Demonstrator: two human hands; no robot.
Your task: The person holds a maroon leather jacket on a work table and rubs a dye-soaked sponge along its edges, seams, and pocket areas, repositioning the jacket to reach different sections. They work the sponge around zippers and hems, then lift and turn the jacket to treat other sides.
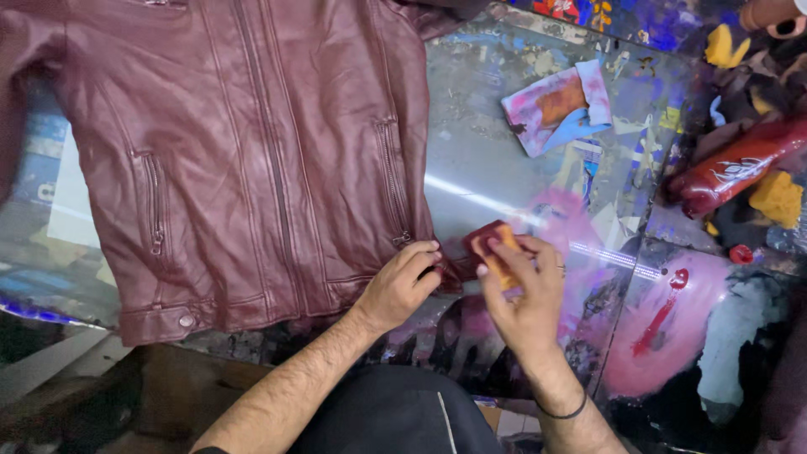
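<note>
At nine to twelve o'clock on the glossy, paint-smeared tabletop (496, 168): maroon leather jacket (244, 160), creased, laid flat, metal zips and hem snap. Left hand (399, 286), fingers together, pinching the jacket's hem corner. Right hand (525, 294), fingers clamped on a spongy orange block (496, 248) stained maroon, at centre. At two o'clock: stained rag (559, 105); at three o'clock: glossy red bottle (740, 168) lying on its side.
</note>
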